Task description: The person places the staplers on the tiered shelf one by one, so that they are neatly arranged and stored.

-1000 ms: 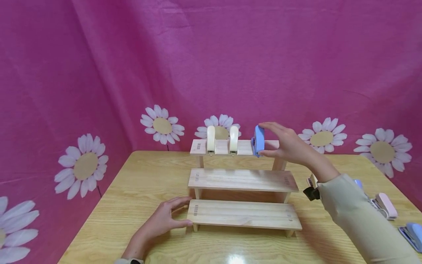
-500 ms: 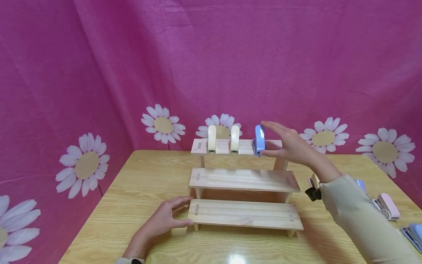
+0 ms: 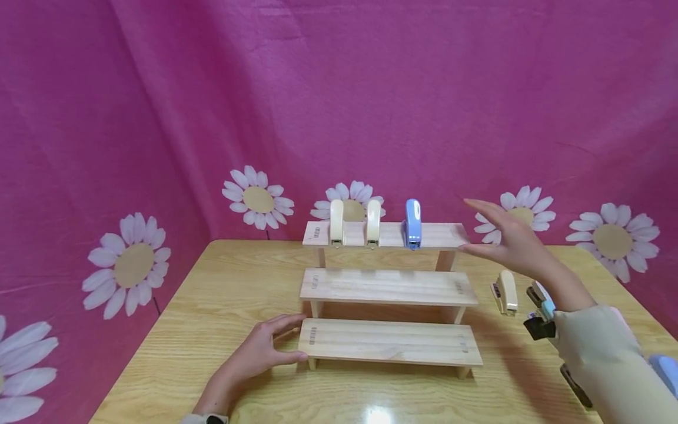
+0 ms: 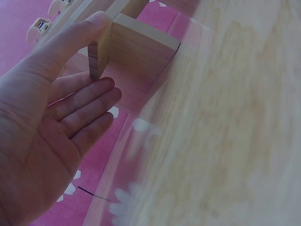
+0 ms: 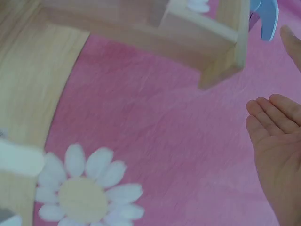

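Observation:
A light wooden three-tier stand stands on the table. On its top shelf a blue stapler is upright, right of two cream staplers in a row. My right hand is in the air right of the top shelf, thumb and fingers spread, holding nothing; the right wrist view shows the blue stapler beyond its fingertips. At the bottom shelf's left end is my left hand. Its thumb rests at the front corner and its extended fingers lie by the rear corner, as the left wrist view shows.
On the table at right lie a cream stapler, a blue stapler and other staplers partly hidden by the right sleeve. A pink cloth with daisies hangs behind and to the left of the table.
My right hand has let go of the blue stapler, which stays on the top shelf, and has moved right with fingers spread. My left hand stays at the bottom shelf.

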Demonstrator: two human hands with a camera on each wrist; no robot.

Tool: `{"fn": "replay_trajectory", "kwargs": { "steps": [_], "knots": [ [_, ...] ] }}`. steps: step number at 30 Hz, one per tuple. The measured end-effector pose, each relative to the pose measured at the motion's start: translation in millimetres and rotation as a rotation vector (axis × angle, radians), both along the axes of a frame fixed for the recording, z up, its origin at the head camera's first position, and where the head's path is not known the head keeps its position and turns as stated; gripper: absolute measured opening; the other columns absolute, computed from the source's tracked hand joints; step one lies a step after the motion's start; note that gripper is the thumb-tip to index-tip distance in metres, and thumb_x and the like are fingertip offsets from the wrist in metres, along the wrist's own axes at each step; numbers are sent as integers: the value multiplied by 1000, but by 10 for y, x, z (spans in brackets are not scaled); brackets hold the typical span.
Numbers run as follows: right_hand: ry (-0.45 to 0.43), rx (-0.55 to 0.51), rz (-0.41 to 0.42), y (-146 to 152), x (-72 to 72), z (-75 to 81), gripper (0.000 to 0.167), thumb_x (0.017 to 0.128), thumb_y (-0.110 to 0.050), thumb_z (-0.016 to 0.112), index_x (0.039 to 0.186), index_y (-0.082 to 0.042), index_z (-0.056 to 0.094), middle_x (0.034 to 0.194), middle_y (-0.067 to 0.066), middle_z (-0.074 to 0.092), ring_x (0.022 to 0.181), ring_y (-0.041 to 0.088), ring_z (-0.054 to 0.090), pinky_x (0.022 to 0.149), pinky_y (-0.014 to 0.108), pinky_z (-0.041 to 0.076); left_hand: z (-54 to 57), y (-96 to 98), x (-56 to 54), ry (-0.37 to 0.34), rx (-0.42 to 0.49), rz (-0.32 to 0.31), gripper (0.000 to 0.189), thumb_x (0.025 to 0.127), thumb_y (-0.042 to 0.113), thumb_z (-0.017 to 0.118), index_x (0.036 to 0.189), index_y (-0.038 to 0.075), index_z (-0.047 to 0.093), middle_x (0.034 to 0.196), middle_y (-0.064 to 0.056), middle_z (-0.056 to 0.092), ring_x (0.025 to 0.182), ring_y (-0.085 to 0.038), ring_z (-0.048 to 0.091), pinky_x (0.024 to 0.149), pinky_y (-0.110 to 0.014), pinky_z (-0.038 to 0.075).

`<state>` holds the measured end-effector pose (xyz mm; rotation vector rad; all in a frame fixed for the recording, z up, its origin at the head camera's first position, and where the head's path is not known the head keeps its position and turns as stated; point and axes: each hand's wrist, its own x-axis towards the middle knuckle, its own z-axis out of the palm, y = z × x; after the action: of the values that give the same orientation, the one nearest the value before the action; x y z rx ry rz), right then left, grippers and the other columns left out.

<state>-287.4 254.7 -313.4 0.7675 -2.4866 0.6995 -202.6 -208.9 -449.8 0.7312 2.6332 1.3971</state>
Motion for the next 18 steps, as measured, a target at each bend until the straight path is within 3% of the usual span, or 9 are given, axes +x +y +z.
{"fn": "replay_trajectory", "kwargs": {
  "steps": [7, 15, 18],
  "knots": [
    [2, -11, -62, 330, 92, -166, 87, 69, -16, 88, 145, -13, 47, 143, 22, 50, 123, 47, 51, 93, 70, 45, -6, -9, 3, -3, -3, 2, 71, 81, 33, 80, 138, 1, 53, 138, -18, 58, 127, -37, 57, 109, -48, 46],
    [-148, 39, -130, 670, 162, -430, 85, 77, -25, 84, 148, -7, 40, 143, 30, 46, 123, 54, 47, 92, 73, 42, -15, -10, -1, 13, -16, 1, 71, 80, 33, 80, 137, 0, 54, 137, -18, 59, 127, -37, 57, 108, -48, 47],
    [-161, 65, -141, 772, 164, -522, 86, 77, -28, 84, 146, -2, 40, 141, 33, 47, 123, 56, 46, 91, 74, 42, -17, -8, -4, 12, -19, 0, 70, 81, 34, 80, 137, 1, 54, 137, -17, 59, 127, -37, 57, 108, -47, 47]
  ]
}}
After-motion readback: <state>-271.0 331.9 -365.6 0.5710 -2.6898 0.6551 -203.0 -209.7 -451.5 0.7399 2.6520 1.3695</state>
